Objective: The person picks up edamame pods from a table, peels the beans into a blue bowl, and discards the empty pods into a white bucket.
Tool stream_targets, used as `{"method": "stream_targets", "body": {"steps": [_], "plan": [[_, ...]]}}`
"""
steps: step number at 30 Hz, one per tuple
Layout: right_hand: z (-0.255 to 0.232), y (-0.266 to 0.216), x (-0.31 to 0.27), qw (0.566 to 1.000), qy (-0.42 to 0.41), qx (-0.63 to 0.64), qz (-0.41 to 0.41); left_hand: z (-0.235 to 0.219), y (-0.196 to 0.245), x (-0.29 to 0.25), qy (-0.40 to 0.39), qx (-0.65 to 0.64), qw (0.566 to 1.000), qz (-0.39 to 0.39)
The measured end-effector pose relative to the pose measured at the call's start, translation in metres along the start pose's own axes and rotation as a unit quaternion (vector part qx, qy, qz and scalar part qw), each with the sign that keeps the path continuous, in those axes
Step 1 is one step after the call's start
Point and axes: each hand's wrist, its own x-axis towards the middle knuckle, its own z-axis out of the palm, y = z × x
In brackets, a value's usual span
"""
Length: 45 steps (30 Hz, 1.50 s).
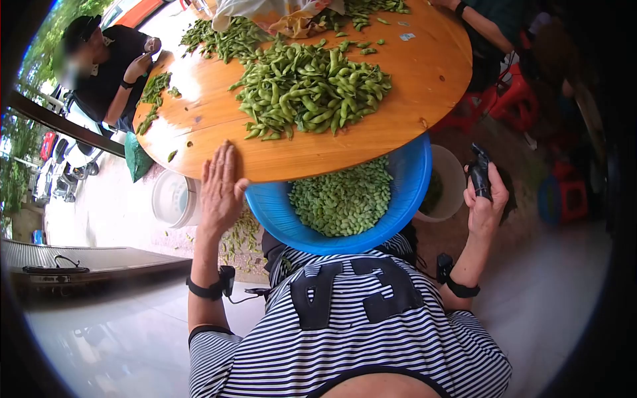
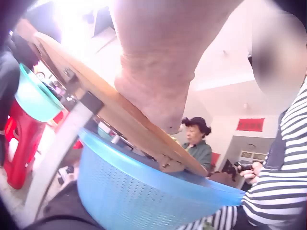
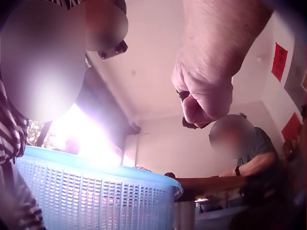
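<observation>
My left hand [image 1: 221, 189] rests on the near left edge of the round wooden table [image 1: 206, 142], fingers straight. To the right, past the table's edge, my right hand [image 1: 486, 199] grips a small black handheld device [image 1: 479, 174] in its curled fingers; its exact kind I cannot tell. Between the hands, a blue basket [image 1: 262, 213] sits at my lap, partly under the tabletop. Shelled green beans [image 1: 342, 205] lie inside it. A large heap of green soybean pods [image 1: 308, 89] covers the middle of the table.
More pods [image 1: 222, 41] lie at the back beside a crumpled plastic bag [image 1: 275, 14]. A person [image 1: 106, 73] sits at the far left, another person's arm [image 1: 488, 26] reaches in at right. White buckets [image 1: 174, 199] and red stools [image 1: 517, 99] stand on the floor around the table.
</observation>
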Motion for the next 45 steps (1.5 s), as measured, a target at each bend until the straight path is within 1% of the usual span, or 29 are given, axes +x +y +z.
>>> {"method": "stream_targets", "body": {"steps": [2,3,5,7,8,9,10,11,12,13,15,16,18,19,21,23,25,26,28,31,32,33,35,37,39,40,41,43,45], "plan": [[0.007,-0.002,-0.001,1.0,0.008,0.009,0.001,-0.002,-0.031,0.014,-0.001,-0.011,0.999,-0.054],[0.01,-0.003,-0.001,1.0,0.018,0.017,0.003,0.001,-0.045,0.026,0.078,0.018,0.996,-0.049],[0.007,0.001,-0.001,1.0,0.005,0.013,0.002,-0.003,-0.066,0.055,0.213,-0.022,0.976,-0.028],[0.005,0.005,-0.001,1.0,-0.008,0.009,-0.001,-0.021,-0.057,0.078,0.221,-0.168,0.948,-0.157],[0.004,0.006,-0.001,1.0,-0.009,0.006,0.0,-0.03,-0.041,0.087,0.217,-0.283,0.903,-0.238],[0.003,0.006,-0.001,1.0,-0.01,0.003,0.002,-0.025,-0.042,0.094,0.218,-0.284,0.903,-0.238],[0.003,0.005,0.0,1.0,-0.01,0.002,0.0,-0.019,-0.045,0.101,0.246,-0.23,0.931,-0.142],[0.002,0.004,0.0,1.0,-0.016,0.005,0.002,-0.015,-0.045,0.105,0.269,-0.173,0.947,-0.044],[0.002,0.004,0.0,1.0,-0.021,0.008,0.003,-0.024,-0.032,0.105,0.18,-0.192,0.964,-0.028],[0.001,0.004,0.001,1.0,-0.021,0.008,0.003,-0.021,-0.026,0.104,0.147,-0.215,0.965,-0.017],[0.0,0.005,0.0,1.0,-0.017,0.013,0.015,-0.014,-0.022,0.102,0.083,-0.2,0.976,-0.014],[0.001,0.005,0.0,1.0,-0.015,0.014,0.015,-0.013,-0.022,0.102,0.082,-0.201,0.976,-0.012],[0.003,0.003,0.0,0.999,-0.017,0.012,0.033,-0.009,-0.022,0.101,0.064,-0.167,0.979,0.094],[0.006,0.002,0.0,0.999,-0.016,0.011,0.033,-0.006,-0.024,0.101,0.064,-0.168,0.979,0.095],[0.01,0.001,-0.001,0.999,-0.02,0.008,0.032,0.0,-0.026,0.101,0.048,-0.221,0.973,0.047],[0.011,0.004,-0.002,0.999,-0.026,0.008,0.03,0.005,-0.027,0.102,0.067,-0.221,0.972,0.044],[0.013,0.005,-0.002,0.999,-0.033,0.009,0.028,0.011,-0.032,0.104,0.175,-0.142,0.972,0.067],[0.013,0.006,-0.002,0.999,-0.04,0.008,0.029,0.012,-0.036,0.104,0.175,-0.142,0.972,0.068],[0.013,0.005,-0.003,0.998,-0.045,0.004,0.031,0.009,-0.038,0.102,0.181,-0.236,0.947,-0.118],[0.013,0.004,-0.002,0.998,-0.046,-0.012,0.033,-0.001,-0.041,0.096,0.213,-0.188,0.954,-0.1],[0.012,0.005,-0.002,0.998,-0.052,-0.008,0.032,-0.007,-0.041,0.093,0.172,-0.119,0.968,-0.139],[0.011,0.005,-0.002,0.998,-0.058,-0.003,0.031,-0.011,-0.039,0.09,0.172,-0.119,0.968,-0.139],[0.014,0.006,-0.003,0.998,-0.052,-0.008,0.037,-0.017,-0.034,0.083,0.204,0.079,0.969,-0.114],[0.014,0.008,-0.004,0.998,-0.046,-0.013,0.042,-0.024,-0.026,0.083,0.195,0.043,0.975,-0.101],[0.014,0.013,-0.004,0.998,-0.059,-0.016,0.033,-0.027,-0.015,0.088,0.17,-0.08,0.982,0.001],[0.014,0.013,-0.005,0.998,-0.059,-0.017,0.033,-0.027,-0.008,0.091,0.13,-0.126,0.983,0.04],[0.015,0.012,-0.005,0.997,-0.064,-0.017,0.034,-0.025,0.002,0.094,0.08,-0.181,0.98,0.038],[0.014,0.012,-0.004,0.997,-0.069,-0.017,0.034,-0.009,0.007,0.097,0.077,-0.166,0.981,0.066],[0.012,0.012,-0.004,0.996,-0.077,-0.026,0.032,-0.003,0.006,0.1,0.073,-0.19,0.978,0.052]]}}
